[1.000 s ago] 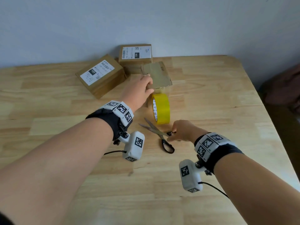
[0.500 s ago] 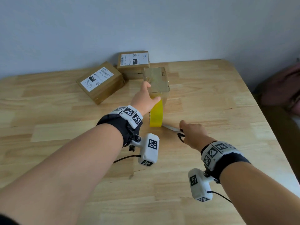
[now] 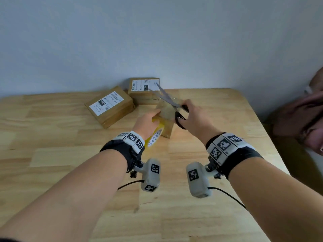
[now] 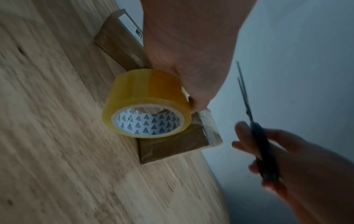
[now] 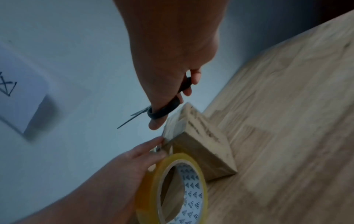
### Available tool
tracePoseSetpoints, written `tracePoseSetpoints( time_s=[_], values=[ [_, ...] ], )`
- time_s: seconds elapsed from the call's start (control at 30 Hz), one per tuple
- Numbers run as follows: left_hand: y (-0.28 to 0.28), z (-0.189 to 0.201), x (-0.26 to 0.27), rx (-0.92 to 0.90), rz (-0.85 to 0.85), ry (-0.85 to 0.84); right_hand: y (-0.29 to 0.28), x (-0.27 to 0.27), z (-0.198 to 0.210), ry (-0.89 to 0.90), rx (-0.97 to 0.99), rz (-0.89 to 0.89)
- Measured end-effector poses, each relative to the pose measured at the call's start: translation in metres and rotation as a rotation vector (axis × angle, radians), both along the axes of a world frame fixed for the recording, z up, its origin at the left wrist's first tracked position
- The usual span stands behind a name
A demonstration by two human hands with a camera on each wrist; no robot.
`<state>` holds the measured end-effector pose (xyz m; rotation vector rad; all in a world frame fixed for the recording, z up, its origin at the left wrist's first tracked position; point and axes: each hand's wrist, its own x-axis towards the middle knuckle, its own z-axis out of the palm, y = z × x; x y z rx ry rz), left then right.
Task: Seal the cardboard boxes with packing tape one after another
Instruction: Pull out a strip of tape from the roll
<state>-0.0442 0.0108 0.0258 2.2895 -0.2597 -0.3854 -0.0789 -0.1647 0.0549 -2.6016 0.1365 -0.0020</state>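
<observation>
Yellow tape roll [image 3: 154, 135] gripped by left hand [image 3: 146, 122] against small box [image 3: 168, 119], likely keeping the strip taut. Right hand [image 3: 194, 117] grips scissors [image 3: 167, 98], blades toward 11 o'clock, probably poised to cut

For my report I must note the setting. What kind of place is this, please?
Probably a room at home or a small office used for packing parcels: a plain wooden table stands against a bare wall, with labelled cardboard boxes, a tape roll and scissors.
</observation>
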Motion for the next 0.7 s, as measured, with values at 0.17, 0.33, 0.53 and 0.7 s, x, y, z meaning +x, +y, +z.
tracePoseSetpoints(
  time_s=[0.17,0.33,0.53,0.7],
  values=[
    [0.011,0.007,0.011,0.125,-0.021,0.011,0.031,0.037,-0.009,-0.004,-0.153,0.013],
    [0.014,0.006,0.027,0.145,0.051,0.092,0.034,0.052,-0.026,0.013,0.002,0.003],
    [0.014,0.004,0.033,0.186,0.005,0.132,0.034,0.047,-0.036,-0.039,0.029,0.004],
    [0.015,0.007,0.026,0.254,0.058,0.069,0.035,0.044,-0.036,-0.045,0.059,-0.029]
  ],
)
